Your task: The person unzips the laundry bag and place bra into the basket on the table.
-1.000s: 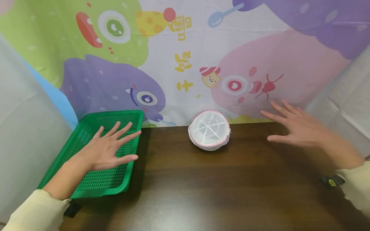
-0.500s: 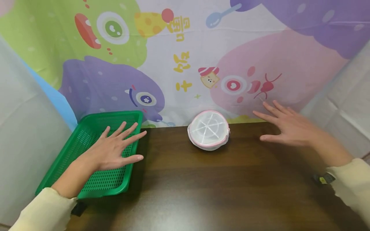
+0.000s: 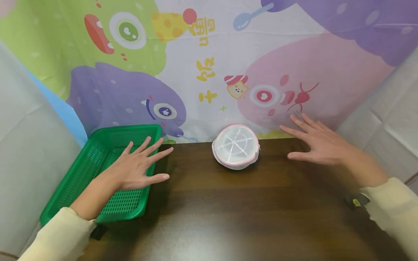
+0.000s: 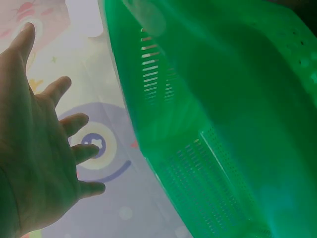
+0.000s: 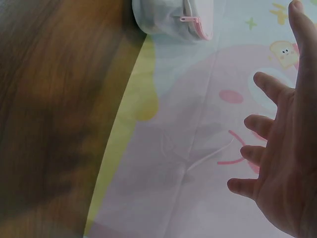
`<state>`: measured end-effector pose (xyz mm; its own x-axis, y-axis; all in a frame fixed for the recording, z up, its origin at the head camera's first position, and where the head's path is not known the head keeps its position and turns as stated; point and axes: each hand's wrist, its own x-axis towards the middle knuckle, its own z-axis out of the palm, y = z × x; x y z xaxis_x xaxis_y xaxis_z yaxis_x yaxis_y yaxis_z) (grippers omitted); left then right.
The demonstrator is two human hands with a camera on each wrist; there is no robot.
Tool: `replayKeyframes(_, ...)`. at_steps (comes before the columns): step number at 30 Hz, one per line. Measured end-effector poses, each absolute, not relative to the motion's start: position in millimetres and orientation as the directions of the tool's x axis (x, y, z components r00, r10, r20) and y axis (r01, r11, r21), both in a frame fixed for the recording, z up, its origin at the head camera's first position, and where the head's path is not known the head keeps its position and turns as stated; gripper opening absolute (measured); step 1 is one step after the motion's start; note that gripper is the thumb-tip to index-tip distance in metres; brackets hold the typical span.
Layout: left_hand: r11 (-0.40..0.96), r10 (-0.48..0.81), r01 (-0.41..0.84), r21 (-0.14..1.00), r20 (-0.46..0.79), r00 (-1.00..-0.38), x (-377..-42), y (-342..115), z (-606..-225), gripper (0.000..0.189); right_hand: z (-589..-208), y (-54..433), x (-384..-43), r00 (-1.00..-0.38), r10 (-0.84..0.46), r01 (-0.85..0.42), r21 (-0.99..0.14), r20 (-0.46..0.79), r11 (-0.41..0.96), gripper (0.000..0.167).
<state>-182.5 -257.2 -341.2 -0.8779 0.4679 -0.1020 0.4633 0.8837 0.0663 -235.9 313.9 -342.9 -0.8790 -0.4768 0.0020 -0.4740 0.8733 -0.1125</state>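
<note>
My left hand (image 3: 137, 168) hovers over the right side of a green plastic basket (image 3: 93, 219), fingers spread and holding nothing. In the left wrist view the same hand (image 4: 42, 148) stands apart from the basket wall (image 4: 163, 124). A round white mesh laundry bag (image 3: 236, 145) with a pink zipper edge sits at the back middle of the table. Right of it, my right hand (image 3: 321, 145) is in the air with its fingers spread, touching nothing. The right wrist view shows the bag's pink zipper pull (image 5: 190, 20) beyond that hand (image 5: 277, 153).
A dark wooden table (image 3: 222, 210) carries the basket and bag. Behind them hangs a cartoon-printed cloth (image 3: 209, 119). Pale cloth walls (image 3: 23, 119) close off the left and right sides.
Both hands have drifted inward: the left one to the right, the right one to the left, nearer the mesh bag. The bag and basket have stayed in place.
</note>
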Motion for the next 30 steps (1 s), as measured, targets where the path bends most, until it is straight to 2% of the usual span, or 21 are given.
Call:
replayKeyframes(9, 0.876, 0.48, 0.467, 0.122, -0.116, -0.869, -183.8, -251.8, -343.8, 0.082, -346.9, 307.9, -237.3, -0.872, -0.489, -0.486, -0.143, 0.017, 0.862, 0.092)
replayKeyframes(30, 0.861, 0.5, 0.48, 0.167, -0.117, -0.858, -188.9, -233.7, -348.6, 0.079, -354.2, 295.5, -239.5, -0.868, -0.496, -0.492, -0.183, 0.029, 0.851, 0.092)
